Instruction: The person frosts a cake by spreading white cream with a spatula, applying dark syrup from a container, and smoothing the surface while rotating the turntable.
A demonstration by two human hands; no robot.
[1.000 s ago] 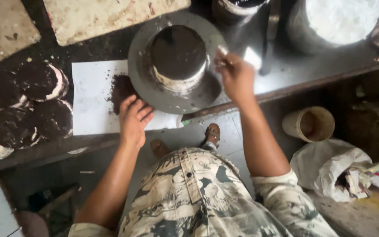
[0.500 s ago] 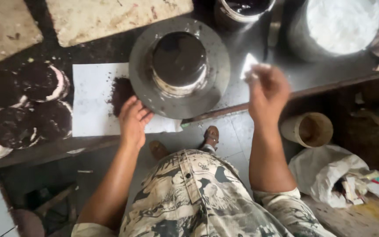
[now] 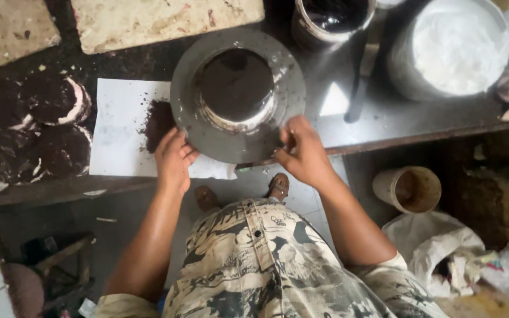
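The dark work counter (image 3: 384, 126) runs across in front of me, and almost dead centre on it sits the round grey metal mould (image 3: 238, 94), a wide flanged disc with a raised ring in the middle that is packed to the brim with a dark brown mix (image 3: 235, 82). Half under its left edge lies a white paper sheet (image 3: 119, 135) with a little heap of spilled crumbs (image 3: 159, 121). To the left are the dark round cakes (image 3: 27, 132) with pale rims, already lying out together. Behind are two stone slabs (image 3: 160, 20), a can of dark liquid (image 3: 334, 17) and a big tub of white powder (image 3: 452, 47). My left hand (image 3: 173, 159) is flat and fairly open, fingers spread against the near left edge of the flange, steadying it more than gripping. My right hand (image 3: 304, 154) is at the near right edge, fingers curled with the tips pinched at the rim; whether there is something small between them I cannot tell. With both hands on the rim and the ring full, I judge I am at the point of taking hold of the filled mould. Moving it next would call for an even grip on both sides and a level lift, since the flange is heavy, hangs slightly over the counter edge, and the mix sits loose on top.
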